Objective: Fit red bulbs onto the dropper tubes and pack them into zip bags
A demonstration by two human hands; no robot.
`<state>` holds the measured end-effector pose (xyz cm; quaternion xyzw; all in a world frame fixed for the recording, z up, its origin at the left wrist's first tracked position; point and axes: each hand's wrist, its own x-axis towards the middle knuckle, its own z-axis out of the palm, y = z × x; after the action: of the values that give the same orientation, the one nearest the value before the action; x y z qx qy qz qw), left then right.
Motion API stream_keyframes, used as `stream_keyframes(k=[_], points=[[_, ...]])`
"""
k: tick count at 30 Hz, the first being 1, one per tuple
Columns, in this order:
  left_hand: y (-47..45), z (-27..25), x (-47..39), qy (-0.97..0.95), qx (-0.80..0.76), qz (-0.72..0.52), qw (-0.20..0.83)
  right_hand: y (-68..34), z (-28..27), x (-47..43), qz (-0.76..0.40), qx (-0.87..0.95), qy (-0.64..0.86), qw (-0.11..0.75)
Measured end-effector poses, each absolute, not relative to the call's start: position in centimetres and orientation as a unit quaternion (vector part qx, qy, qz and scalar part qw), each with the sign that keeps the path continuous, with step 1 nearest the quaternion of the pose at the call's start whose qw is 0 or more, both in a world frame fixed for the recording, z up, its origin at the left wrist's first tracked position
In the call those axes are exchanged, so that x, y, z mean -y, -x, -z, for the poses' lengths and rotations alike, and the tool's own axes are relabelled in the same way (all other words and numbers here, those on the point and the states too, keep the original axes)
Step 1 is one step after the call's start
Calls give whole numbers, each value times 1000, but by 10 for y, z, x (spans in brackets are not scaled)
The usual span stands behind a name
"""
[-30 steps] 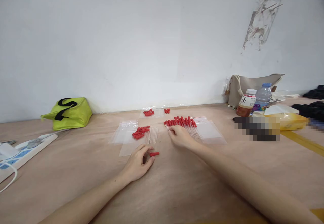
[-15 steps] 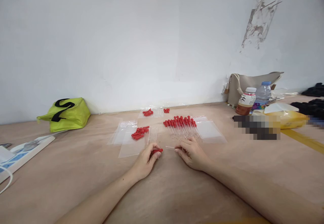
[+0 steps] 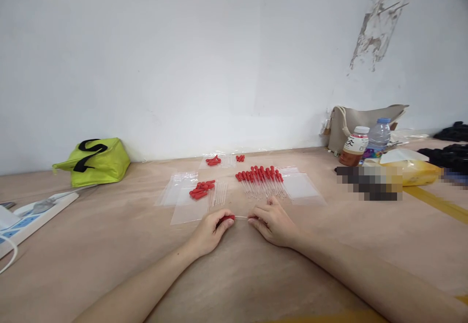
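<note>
Between thumb and fingers, my left hand (image 3: 215, 229) pinches a red rubber bulb (image 3: 227, 218), mostly hidden by the grip. My right hand (image 3: 272, 223) is closed on a thin clear dropper tube (image 3: 241, 217), whose free end meets the bulb's opening. How far it goes in I cannot tell. Just beyond the right hand lies a row of red-bulbed droppers (image 3: 259, 179). Loose red bulbs (image 3: 202, 190) and several bare tubes (image 3: 218, 194) rest past the left hand, partly on a clear plastic bag (image 3: 186, 213).
Farther back are more red bulbs (image 3: 213, 161) and clear tubes (image 3: 228, 161). Plastic bags (image 3: 302, 189) lie right of the droppers. A yellow-green bag (image 3: 100, 162) and a power strip (image 3: 40, 220) are at left. Bottles (image 3: 354, 146) and a tissue pack (image 3: 417, 169) stand at right.
My right hand has moved slightly left with the tube. The gap between tube and bulb has closed, and the tube's end now meets the bulb.
</note>
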<state>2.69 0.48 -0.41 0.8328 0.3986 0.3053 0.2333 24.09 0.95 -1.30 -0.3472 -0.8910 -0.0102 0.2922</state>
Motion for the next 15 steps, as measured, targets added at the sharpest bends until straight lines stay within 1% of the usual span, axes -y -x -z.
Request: stream_keyframes(k=[9,15], points=[[-27,3,0,-849,-395,-270,223,-245,10,-15,-21,903,331,274],[-27,5,0,-855,-401,-265,193,-241,12,-15,13,898,345,273]])
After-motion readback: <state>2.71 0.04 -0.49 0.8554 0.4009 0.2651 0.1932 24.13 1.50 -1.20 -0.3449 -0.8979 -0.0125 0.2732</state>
